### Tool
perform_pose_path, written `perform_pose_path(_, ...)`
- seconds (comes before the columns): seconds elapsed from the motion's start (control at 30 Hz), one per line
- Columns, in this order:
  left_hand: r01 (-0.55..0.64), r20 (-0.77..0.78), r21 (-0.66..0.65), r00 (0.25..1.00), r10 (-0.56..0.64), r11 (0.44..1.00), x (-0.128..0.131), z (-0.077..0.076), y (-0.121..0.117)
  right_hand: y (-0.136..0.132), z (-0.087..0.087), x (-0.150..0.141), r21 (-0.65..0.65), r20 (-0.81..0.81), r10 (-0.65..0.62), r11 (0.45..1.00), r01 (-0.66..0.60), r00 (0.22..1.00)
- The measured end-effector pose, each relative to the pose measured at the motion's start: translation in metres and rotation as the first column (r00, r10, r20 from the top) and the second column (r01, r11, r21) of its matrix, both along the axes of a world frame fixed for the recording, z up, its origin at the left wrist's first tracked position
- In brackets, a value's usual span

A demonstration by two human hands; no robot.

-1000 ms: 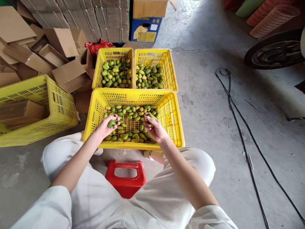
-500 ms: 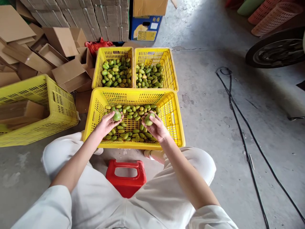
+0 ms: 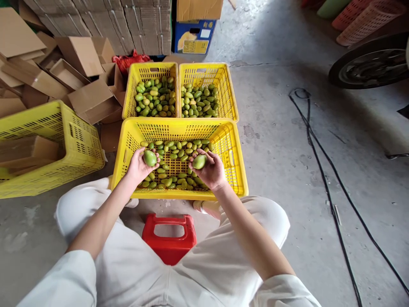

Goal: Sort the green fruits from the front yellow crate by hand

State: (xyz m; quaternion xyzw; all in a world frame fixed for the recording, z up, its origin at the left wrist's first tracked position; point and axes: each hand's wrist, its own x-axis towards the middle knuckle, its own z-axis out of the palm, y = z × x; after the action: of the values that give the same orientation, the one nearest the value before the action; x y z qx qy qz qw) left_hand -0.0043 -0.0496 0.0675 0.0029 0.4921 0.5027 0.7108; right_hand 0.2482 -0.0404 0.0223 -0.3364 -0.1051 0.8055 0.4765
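Glossy green fruit (image 3: 150, 158) cupped in left grip (image 3: 139, 166), oval fruit (image 3: 199, 162) cupped in right grip (image 3: 213, 171)

Left sleeve (image 3: 65, 279) and right sleeve (image 3: 284, 292): near white, wide, ending about the elbow. Trousers (image 3: 137, 264): white, loosely cut, creased, with a central front seam. Left hand (image 3: 137, 167), right hand (image 3: 213, 171) and forearms (image 3: 101, 219): bare.

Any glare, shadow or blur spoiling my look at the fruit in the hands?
Head view: glare whitens the far floor, top centre; head view: dark shadow around the wheel, top right; head view: the fruit in the left hand and the fruit in the right hand look clear, no obvious blur.
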Motion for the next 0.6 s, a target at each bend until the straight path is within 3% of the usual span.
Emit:
perform_pose_path(0.1, 0.003, 0.016, 0.019, 1.0, -0.004, 1.0, 0.0, -0.001, -0.001, 0.002, 0.003, 0.0, 0.026, -0.004, 0.018, 0.999, -0.017, 1.0)
perform_pose_path(0.3, 0.162, -0.043, 0.101, 0.986, -0.159, 0.982, 0.002, -0.005, -0.005, 0.0, 0.006, -0.002, -0.017, 0.043, 0.013, 1.0, -0.013, 0.999)
perform_pose_path(0.6, 0.116, 0.021, 0.052, 0.993, -0.117, 0.992, -0.003, 0.009, -0.003, 0.006, -0.001, 0.01, -0.014, 0.032, -0.051, 0.999, 0.052, 0.998)
